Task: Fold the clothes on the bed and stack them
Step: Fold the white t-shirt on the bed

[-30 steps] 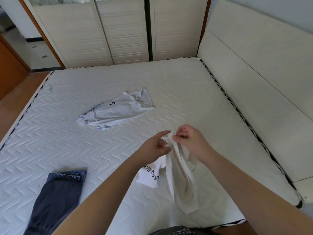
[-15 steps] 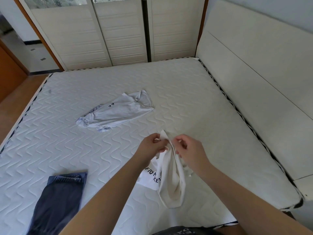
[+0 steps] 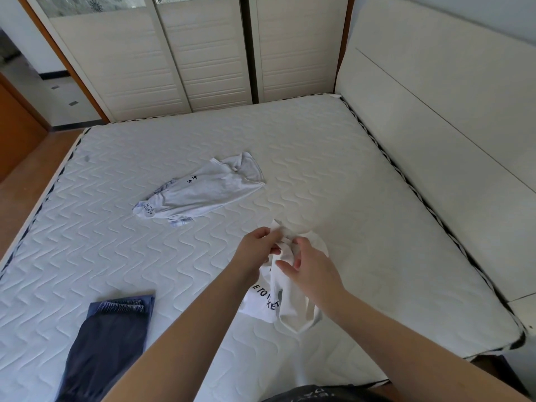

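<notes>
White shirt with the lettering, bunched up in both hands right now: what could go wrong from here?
1. The white shirt hangs twisted from the left hand and right hand, so a fold started now would likely come out crooked.
2. It sits close to the mattress near edge; spread there, part may slide off.
3. No stack exists yet: the grey shirt and navy pants lie far apart.

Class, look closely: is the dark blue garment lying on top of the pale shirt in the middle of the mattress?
No, the dark blue garment lies apart at the near left, while the pale shirt sits alone farther up the mattress.
</notes>
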The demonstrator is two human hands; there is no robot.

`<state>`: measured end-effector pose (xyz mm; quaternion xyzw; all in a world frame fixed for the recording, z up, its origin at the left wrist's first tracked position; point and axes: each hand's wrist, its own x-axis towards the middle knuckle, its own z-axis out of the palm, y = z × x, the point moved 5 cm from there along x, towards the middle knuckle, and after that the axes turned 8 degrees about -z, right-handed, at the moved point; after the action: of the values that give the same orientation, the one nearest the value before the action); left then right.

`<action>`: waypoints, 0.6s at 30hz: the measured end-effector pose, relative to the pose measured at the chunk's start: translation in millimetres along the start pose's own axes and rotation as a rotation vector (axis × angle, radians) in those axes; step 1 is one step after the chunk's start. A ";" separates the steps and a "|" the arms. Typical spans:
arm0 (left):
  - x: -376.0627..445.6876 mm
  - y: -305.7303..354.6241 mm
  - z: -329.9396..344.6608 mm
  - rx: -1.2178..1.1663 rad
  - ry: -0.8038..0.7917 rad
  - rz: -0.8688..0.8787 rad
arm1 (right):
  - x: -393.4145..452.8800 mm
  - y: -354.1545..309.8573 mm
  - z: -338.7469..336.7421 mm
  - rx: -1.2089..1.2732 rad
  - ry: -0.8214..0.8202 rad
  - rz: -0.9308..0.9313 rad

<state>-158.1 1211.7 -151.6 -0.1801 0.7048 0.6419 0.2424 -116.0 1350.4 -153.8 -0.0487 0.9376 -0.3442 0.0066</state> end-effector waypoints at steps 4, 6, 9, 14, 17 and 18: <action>0.2 -1.3 -2.4 -0.010 -0.047 -0.024 | 4.7 -5.6 -7.6 -0.067 0.065 -0.066; 1.0 -2.1 -3.2 -0.011 -0.052 -0.038 | 7.0 -5.2 -8.6 -0.125 0.057 -0.082; 3.6 -2.9 -5.7 0.026 -0.027 -0.054 | 7.3 -1.6 -2.5 0.049 0.023 -0.053; 16.0 -1.4 -23.0 0.114 0.111 0.042 | 5.6 15.9 6.5 0.691 -0.011 0.135; 21.9 -1.9 -28.2 0.146 0.123 0.123 | 7.2 25.3 5.5 0.751 -0.050 0.168; 23.2 -2.9 -28.0 0.163 0.116 0.140 | 8.1 29.9 5.7 0.765 -0.064 0.212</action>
<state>-178.5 1184.9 -165.7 -0.1470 0.7783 0.5864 0.1694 -126.4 1368.6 -177.3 0.0434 0.7410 -0.6642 0.0889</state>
